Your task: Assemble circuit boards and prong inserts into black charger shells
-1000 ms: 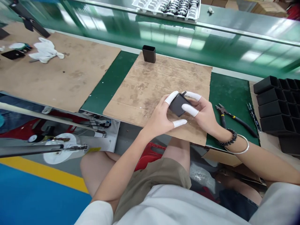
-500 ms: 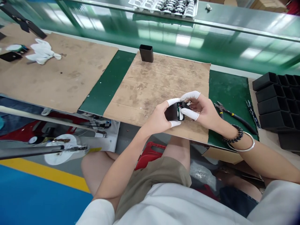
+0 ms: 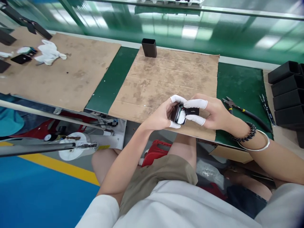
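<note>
My left hand (image 3: 163, 114), with white covers on its fingertips, is closed round a black case (image 3: 177, 114) above the front part of the middle cardboard sheet. The case's open end faces right and shows something white inside. My right hand (image 3: 209, 112) pinches a small black cap (image 3: 192, 111) between thumb and fingers, close beside that open end. White covers are on its thumb and finger too. An upright black sleeve (image 3: 149, 48) stands at the back edge of the cardboard (image 3: 175, 76).
Pliers (image 3: 247, 114) and tweezers (image 3: 267, 109) lie on the green surface at the right, beside stacked black sleeves (image 3: 288, 101). White gloves (image 3: 49, 53) and black parts (image 3: 22, 58) lie on the left cardboard. A reel (image 3: 73, 147) is below the table edge.
The case has turned so its open end shows more. My right hand now holds the black cap flat to the right of the case. The whole view has shifted slightly.
</note>
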Action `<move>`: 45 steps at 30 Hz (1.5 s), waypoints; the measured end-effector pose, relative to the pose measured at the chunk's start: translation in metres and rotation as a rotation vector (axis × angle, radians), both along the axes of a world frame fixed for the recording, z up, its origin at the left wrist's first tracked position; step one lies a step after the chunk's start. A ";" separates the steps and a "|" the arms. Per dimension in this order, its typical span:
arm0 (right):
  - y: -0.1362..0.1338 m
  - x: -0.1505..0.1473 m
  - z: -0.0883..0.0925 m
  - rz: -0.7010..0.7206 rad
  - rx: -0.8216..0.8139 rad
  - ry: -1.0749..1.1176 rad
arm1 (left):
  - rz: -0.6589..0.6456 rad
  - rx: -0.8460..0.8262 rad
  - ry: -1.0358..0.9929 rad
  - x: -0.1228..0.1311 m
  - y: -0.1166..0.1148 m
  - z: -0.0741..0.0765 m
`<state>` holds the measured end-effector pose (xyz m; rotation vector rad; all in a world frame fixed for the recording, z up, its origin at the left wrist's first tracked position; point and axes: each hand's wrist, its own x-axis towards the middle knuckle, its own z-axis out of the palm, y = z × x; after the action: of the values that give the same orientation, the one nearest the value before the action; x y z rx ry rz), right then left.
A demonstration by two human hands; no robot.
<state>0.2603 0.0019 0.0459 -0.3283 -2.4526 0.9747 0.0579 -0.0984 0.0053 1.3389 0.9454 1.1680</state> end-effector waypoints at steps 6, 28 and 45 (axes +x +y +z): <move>-0.002 0.001 0.001 -0.004 0.015 -0.017 | -0.009 -0.008 -0.043 0.002 0.000 0.005; 0.013 0.154 -0.009 -0.725 0.204 -0.750 | 0.030 0.010 -0.081 0.003 -0.001 0.001; -0.087 0.040 0.021 -0.362 0.049 -0.194 | 0.437 0.169 -0.050 0.010 0.004 -0.009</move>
<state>0.3004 -0.0856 0.0668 -0.8514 -2.4589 0.7549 0.0677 -0.0941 -0.0041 1.2620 1.1592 1.6361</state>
